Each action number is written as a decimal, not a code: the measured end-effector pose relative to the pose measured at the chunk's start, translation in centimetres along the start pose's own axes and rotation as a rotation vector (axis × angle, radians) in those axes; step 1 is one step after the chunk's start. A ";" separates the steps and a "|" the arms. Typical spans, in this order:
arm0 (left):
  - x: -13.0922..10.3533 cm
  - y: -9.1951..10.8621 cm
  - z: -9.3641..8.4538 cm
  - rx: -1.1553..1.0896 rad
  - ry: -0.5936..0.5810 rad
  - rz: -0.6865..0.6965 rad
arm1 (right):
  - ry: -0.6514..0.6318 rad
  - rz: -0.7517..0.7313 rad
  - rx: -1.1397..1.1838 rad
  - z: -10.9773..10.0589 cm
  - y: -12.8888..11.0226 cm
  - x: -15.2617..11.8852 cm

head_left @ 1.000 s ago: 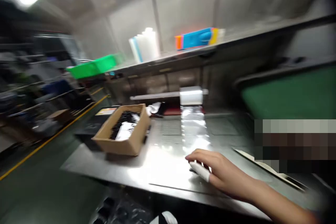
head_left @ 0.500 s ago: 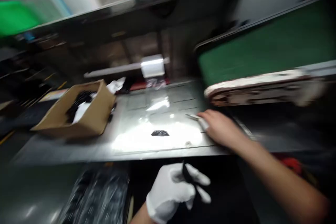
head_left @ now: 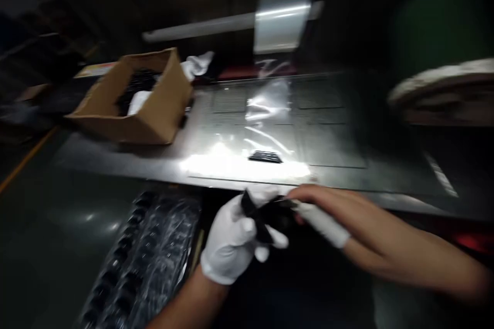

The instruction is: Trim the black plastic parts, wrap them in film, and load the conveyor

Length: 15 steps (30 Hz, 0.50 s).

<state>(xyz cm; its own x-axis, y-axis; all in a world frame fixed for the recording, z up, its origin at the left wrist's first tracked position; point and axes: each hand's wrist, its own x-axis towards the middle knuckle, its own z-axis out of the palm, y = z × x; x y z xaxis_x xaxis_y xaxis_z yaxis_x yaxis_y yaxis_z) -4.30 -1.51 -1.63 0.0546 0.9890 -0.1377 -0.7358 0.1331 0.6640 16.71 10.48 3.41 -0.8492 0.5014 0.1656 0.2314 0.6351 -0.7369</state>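
My left hand (head_left: 231, 241), in a white glove, is closed around a thin black piece (head_left: 254, 216) in front of the bench edge. The piece's exact kind is too blurred to tell. My bare right hand (head_left: 324, 205) grips a slim white-handled tool (head_left: 324, 223), which looks like a knife. Its narrow metal tip points left and meets or nearly meets the black piece; whether they touch I cannot tell. On the glass-like bench top beyond my hands lies a small flat black part (head_left: 265, 157).
A cardboard box (head_left: 154, 126) with dark items and something white stands at the bench's left. A tray of black parts under clear plastic (head_left: 150, 262) is at lower left. A clear film roll (head_left: 283, 20) sits behind. At right is a green belt (head_left: 443, 31).
My right hand has come from the bench top with the white-handled tool to the black piece in my left hand. The view has tilted down and shifted.
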 end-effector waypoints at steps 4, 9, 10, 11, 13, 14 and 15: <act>-0.8 1.2 -0.2 0.052 -0.023 -0.019 | -0.252 0.106 0.066 0.1 -3.9 3.0; -1.4 0.4 -0.4 -0.005 -0.058 -0.109 | -0.361 0.242 0.002 0.1 -4.0 2.5; -1.5 0.2 -0.5 -0.017 -0.056 -0.110 | -0.365 0.244 0.002 0.2 -4.0 2.4; -1.6 0.1 -0.5 -0.024 -0.058 -0.109 | -0.365 0.241 0.003 0.3 -3.9 2.3; -1.6 0.0 -0.4 -0.033 -0.077 -0.106 | -0.352 0.232 0.005 0.5 -3.9 2.2; -1.6 0.0 -0.2 -0.030 -0.089 -0.110 | -0.344 0.230 0.004 0.6 -3.9 2.2; -1.5 0.1 -0.1 -0.022 -0.095 -0.114 | -0.339 0.232 0.000 0.6 -4.0 2.2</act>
<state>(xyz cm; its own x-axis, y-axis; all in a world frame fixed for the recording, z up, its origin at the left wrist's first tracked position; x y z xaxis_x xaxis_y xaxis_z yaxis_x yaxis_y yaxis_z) -4.46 -3.02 -1.44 0.2015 0.9693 -0.1407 -0.7358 0.2446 0.6314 13.65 8.68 6.28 -0.8830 0.4091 -0.2302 0.4348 0.5279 -0.7296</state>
